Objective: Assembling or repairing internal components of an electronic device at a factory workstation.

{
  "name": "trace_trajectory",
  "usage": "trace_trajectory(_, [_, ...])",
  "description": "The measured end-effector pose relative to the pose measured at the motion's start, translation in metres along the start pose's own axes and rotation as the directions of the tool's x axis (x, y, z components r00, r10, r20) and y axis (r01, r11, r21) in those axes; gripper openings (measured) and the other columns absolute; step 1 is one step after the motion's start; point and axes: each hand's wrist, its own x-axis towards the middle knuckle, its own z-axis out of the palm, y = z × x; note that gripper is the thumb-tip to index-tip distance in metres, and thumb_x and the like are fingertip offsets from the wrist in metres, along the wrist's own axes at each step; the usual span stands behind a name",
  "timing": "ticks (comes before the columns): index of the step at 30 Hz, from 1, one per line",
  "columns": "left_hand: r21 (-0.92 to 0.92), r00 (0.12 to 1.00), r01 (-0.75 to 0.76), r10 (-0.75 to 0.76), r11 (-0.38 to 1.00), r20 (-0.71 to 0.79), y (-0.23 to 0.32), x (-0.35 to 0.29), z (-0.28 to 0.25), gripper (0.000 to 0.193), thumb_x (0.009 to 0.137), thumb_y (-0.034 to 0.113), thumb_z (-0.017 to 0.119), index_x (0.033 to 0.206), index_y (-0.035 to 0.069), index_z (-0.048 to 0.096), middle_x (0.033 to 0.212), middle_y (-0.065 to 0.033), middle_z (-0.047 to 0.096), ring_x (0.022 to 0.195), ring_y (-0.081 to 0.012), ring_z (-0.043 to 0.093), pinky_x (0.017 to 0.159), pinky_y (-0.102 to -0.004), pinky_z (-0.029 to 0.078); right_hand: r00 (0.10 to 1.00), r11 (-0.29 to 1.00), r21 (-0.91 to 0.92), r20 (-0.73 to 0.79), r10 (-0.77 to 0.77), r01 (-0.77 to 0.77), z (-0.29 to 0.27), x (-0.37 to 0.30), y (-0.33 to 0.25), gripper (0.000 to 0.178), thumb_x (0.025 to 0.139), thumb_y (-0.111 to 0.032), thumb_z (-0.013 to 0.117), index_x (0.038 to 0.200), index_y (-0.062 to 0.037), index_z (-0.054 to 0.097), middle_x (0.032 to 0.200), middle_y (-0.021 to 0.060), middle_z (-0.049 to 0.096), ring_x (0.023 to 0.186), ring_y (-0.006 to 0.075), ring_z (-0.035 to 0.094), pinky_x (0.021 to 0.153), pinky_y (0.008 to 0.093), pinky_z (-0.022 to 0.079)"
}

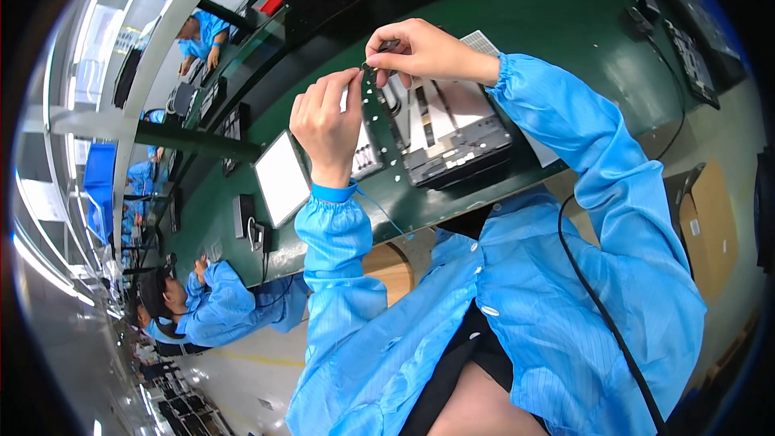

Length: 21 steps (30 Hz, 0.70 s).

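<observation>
Head view. We see the left hand [329, 117] and right hand [420, 52] meeting above the green tabletop [581, 40], fingertips close together at a small dark part [369, 73]. Right grip: nearly closed, thumb and fingers curled about a dark piece [389, 46] whose kind we cannot make out. Left grip: fingers bent and gathered beside the small part; whether they pinch it we cannot tell, as the thumb is hidden. An open black casing [464, 163] lies on the near side of the right hand; a white panel [282, 180] lies to the left.

Step, as we judge it: fine two-handed work on the small part, apart from the casing. The next move would seem to call for a steady left grip and small, careful right-hand motions.

Lettering: at right, a cardboard piece [714, 230] bears a white label [694, 228], too small for us to read. We find no legible brand or writing elsewhere.
</observation>
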Motion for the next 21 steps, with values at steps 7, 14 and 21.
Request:
trace_trajectory(7, [-0.225, 0.954, 0.174, -0.108, 0.959, 0.28, 0.031, 0.021, 0.049, 0.009, 0.081, 0.015, 0.075, 0.082, 0.008, 0.07, 0.074, -0.003, 0.068, 0.062, -0.0189, 0.062, 0.057, -0.0309, 0.046, 0.947, 0.868, -0.493, -0.303, -0.108, -0.058, -0.077, -0.035, 0.061, 0.041, 0.083, -0.025, 0.079, 0.113, -0.0075, 0.058, 0.076, -0.0012, 0.061, 0.063, 0.0058, 0.049, 0.056, 0.0236, 0.039])
trace_trajectory(14, [-0.324, 0.769, 0.512, -0.256, 0.796, 0.585, 0.033, 0.027, 0.098, 0.017, 0.084, 0.02, 0.072, 0.087, 0.003, 0.073, 0.062, -0.0046, 0.066, 0.054, -0.0127, 0.061, 0.054, -0.0276, 0.047, 0.93, 0.969, -0.247, -0.362, -0.064, -0.03, -0.082, -0.038, 0.099, 0.03, 0.09, -0.018, 0.073, 0.112, -0.0073, 0.056, 0.078, 0.0003, 0.061, 0.062, 0.0062, 0.051, 0.056, 0.0244, 0.042])
trace_trajectory(21, [-0.239, 0.757, 0.445, -0.22, 0.863, 0.615, 0.041, 0.035, 0.102, 0.016, 0.082, 0.019, 0.073, 0.083, 0.004, 0.072, 0.066, -0.005, 0.068, 0.057, -0.0152, 0.063, 0.057, -0.0287, 0.049, 0.893, 1.0, -0.008, -0.45, -0.004, 0.001, -0.067, -0.043, 0.118, 0.035, 0.089, -0.025, 0.075, 0.114, -0.008, 0.056, 0.082, -0.002, 0.059, 0.064, 0.0045, 0.049, 0.058, 0.022, 0.042])
